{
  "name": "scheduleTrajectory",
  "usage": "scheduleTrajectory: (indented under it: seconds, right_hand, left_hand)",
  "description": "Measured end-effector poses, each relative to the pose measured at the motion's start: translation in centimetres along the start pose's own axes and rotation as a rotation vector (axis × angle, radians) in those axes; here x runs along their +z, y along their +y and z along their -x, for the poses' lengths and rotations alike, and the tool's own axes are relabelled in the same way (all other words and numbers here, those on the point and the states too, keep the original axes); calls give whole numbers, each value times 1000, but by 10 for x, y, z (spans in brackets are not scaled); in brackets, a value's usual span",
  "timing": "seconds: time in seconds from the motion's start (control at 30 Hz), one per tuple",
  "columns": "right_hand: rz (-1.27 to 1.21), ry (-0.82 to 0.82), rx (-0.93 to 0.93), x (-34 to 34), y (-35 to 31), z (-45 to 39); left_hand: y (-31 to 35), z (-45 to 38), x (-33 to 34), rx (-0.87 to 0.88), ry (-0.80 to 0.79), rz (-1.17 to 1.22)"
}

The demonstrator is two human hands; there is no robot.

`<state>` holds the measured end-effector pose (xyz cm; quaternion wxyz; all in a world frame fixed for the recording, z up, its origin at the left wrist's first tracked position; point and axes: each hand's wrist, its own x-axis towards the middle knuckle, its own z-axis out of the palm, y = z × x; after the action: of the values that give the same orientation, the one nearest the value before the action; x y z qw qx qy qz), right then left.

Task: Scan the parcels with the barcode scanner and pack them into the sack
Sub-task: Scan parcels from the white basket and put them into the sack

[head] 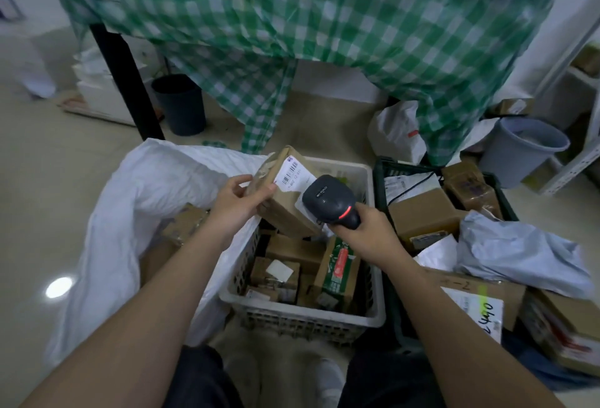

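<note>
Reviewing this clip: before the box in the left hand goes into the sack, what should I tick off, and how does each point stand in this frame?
1. Left hand has a grip on the cardboard box: ok, fingers wrap its left end.
2. Label faces the scanner: ok, barcode side is up and uncovered.
3. Barcode scanner aimed at the label: ok, the right hand holds its head just over the label's lower edge.
4. Scan registered: cannot tell; a red light glows on the scanner, no beam visible on the label.
5. White sack open to receive: ok, mouth gapes left of the white basket.
</note>
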<state>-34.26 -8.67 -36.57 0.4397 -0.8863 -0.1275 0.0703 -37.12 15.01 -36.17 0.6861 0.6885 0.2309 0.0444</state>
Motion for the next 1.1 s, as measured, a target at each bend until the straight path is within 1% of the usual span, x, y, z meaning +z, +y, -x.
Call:
scheduleTrajectory:
  seconds: [0.07, 0.27, 0.4, 0.5, 0.63, 0.9, 1.0, 1.1]
  right_hand:
    - [37, -25, -19, -1, -4, -2]
    - [-82, -137, -11, -3, -5, -9]
    - [-121, -122, -7, -6, -7, -11]
    - [-95, -104, 12, -8, -9, -10]
    - [-104, -76, 35, -11, -11, -10]
    - [-104, -90, 47, -13, -11, -8]
    - [-173, -75, 41, -11, -12, -7]
    - [-242, -30, 10, -2, -16, -7]
  left_hand:
    - [-5, -3, -9, 31, 1, -75]
    - [-11, -11, -15, 114, -1, -136]
    - [-13, -18, -13, 135, -8, -150]
    - [-13, -19, -11, 141, -16, -155]
    - [-15, -21, -10, 138, -30, -116]
    - [-16, -21, -9, 142, -30, -112]
    - [-15, -17, -12, 137, -34, -92]
    - [-11, -6, -23, 122, -8, 7]
